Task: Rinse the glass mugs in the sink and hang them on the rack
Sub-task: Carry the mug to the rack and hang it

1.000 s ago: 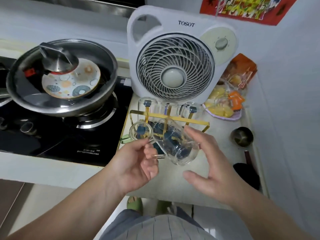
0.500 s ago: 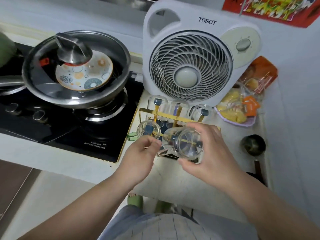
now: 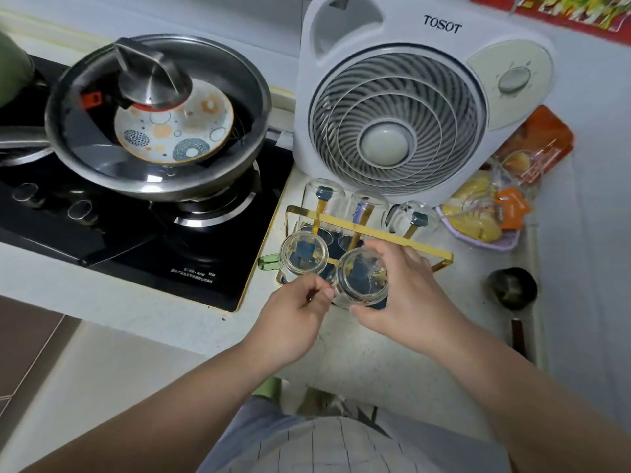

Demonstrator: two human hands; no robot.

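Right hand (image 3: 406, 302) and left hand (image 3: 293, 315) grip one inverted mug (image 3: 362, 279) (four others hang) on the rack (image 3: 440, 264).

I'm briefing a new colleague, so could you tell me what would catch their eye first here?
Both hands meet at the gold rack: the right hand grips an upturned glass mug, the left hand pinches beside it. Behind stands a white TOSOT fan; left, a steel pan holds a patterned plate.
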